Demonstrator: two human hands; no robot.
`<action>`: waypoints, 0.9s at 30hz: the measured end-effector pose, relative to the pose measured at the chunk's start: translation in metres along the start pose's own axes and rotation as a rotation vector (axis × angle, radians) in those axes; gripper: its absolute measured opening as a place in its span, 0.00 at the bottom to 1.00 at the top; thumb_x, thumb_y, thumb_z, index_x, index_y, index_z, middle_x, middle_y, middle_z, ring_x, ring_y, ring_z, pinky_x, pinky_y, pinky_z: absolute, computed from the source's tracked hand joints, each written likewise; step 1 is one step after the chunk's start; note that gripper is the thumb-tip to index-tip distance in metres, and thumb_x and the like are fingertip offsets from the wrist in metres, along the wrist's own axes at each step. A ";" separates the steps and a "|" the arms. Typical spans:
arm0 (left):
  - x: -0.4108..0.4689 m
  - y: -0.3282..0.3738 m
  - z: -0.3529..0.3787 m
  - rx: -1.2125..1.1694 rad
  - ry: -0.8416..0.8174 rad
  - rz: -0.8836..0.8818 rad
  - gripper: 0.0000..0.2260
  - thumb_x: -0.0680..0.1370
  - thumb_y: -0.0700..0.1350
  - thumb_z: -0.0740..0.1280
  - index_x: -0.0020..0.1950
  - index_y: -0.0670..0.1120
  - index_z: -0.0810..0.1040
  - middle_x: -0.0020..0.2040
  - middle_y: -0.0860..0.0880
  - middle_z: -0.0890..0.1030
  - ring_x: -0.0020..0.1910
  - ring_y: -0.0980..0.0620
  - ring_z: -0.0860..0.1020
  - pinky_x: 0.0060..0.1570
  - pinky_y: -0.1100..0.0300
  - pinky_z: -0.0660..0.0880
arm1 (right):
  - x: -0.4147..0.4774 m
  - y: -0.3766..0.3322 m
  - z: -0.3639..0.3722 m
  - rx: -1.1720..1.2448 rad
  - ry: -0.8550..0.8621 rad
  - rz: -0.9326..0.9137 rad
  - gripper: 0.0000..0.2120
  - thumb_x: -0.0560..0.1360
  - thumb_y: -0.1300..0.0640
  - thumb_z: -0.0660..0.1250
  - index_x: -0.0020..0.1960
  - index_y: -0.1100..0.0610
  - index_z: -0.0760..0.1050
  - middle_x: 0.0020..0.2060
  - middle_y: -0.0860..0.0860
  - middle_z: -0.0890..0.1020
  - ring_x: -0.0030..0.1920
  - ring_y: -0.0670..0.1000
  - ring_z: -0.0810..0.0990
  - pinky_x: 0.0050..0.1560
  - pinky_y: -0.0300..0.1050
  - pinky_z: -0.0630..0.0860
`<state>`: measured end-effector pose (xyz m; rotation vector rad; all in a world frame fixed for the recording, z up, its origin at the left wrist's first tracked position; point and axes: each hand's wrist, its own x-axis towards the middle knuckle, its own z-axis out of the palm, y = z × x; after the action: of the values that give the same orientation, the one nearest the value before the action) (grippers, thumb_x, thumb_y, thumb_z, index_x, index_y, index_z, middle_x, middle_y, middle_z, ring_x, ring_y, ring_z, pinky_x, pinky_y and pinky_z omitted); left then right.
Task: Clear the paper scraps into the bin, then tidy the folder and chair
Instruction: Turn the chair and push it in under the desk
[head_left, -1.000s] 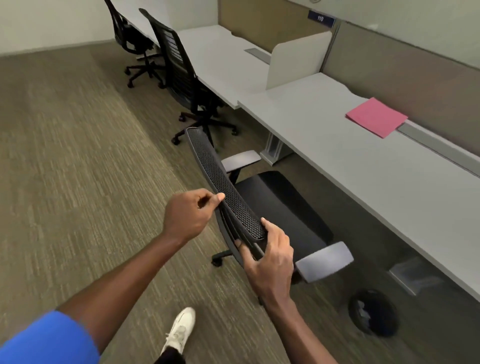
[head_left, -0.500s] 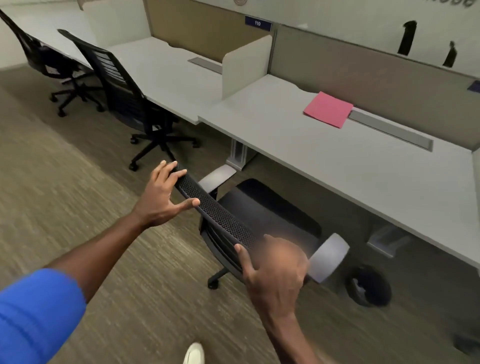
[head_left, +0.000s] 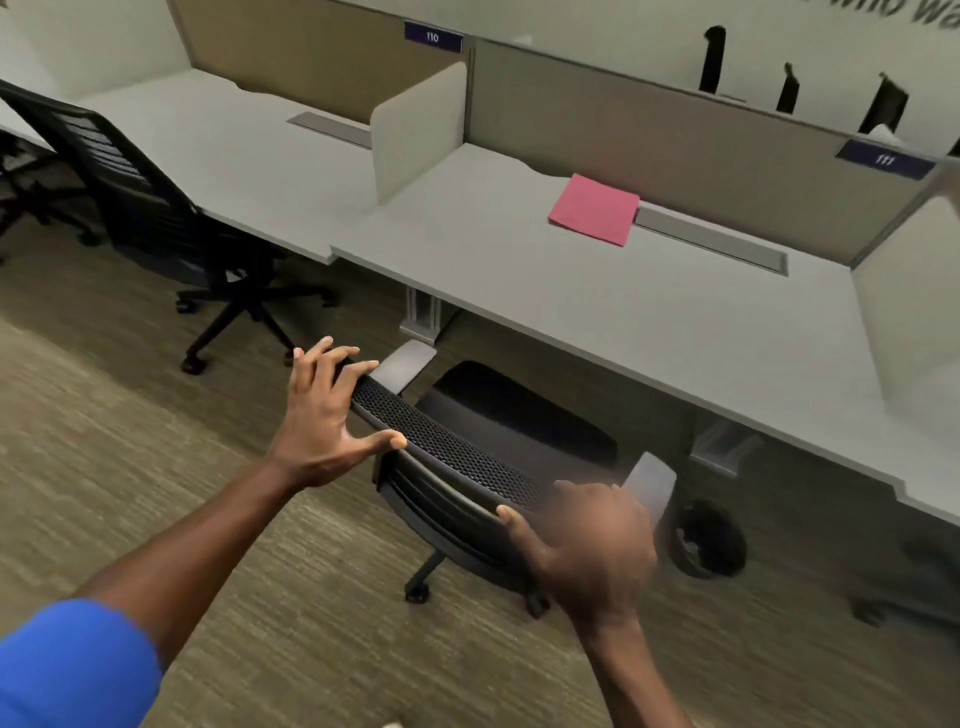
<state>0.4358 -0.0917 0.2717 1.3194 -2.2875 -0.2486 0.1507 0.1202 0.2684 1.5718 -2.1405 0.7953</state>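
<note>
From your head camera, your left hand (head_left: 324, 415) is spread wide, fingers splayed over the left end of the office chair's mesh backrest (head_left: 441, 441), resting on it rather than gripping. Your right hand (head_left: 592, 545) is blurred; its thumb touches the backrest's right end, and you cannot tell whether it grips. The chair's seat (head_left: 514, 415) sits partly under the desk (head_left: 649, 322). The pink folder (head_left: 595, 209) lies on the desk's far side. The round bin (head_left: 709, 540) stands on the carpet under the desk edge.
</note>
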 end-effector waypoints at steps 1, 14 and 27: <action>0.004 0.001 0.002 0.015 0.004 0.006 0.50 0.66 0.85 0.58 0.76 0.51 0.72 0.76 0.47 0.68 0.84 0.43 0.55 0.82 0.31 0.48 | 0.004 0.004 0.002 -0.004 0.005 -0.003 0.32 0.70 0.26 0.72 0.48 0.56 0.86 0.41 0.53 0.84 0.44 0.59 0.83 0.51 0.58 0.78; 0.053 0.033 0.042 0.058 0.068 0.012 0.47 0.67 0.85 0.57 0.68 0.49 0.77 0.69 0.49 0.73 0.81 0.43 0.62 0.82 0.31 0.46 | 0.057 0.069 0.032 -0.030 -0.082 -0.027 0.34 0.73 0.24 0.67 0.53 0.55 0.85 0.45 0.52 0.84 0.46 0.56 0.82 0.44 0.53 0.77; 0.138 0.057 0.077 0.124 -0.033 0.010 0.48 0.65 0.86 0.56 0.71 0.52 0.72 0.72 0.48 0.71 0.81 0.42 0.60 0.83 0.31 0.46 | 0.134 0.132 0.073 0.001 -0.099 -0.026 0.35 0.72 0.23 0.65 0.54 0.54 0.85 0.45 0.53 0.84 0.47 0.55 0.81 0.42 0.52 0.79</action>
<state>0.2968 -0.1861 0.2703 1.3730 -2.3700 -0.1281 -0.0137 0.0036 0.2614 1.6692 -2.1835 0.7241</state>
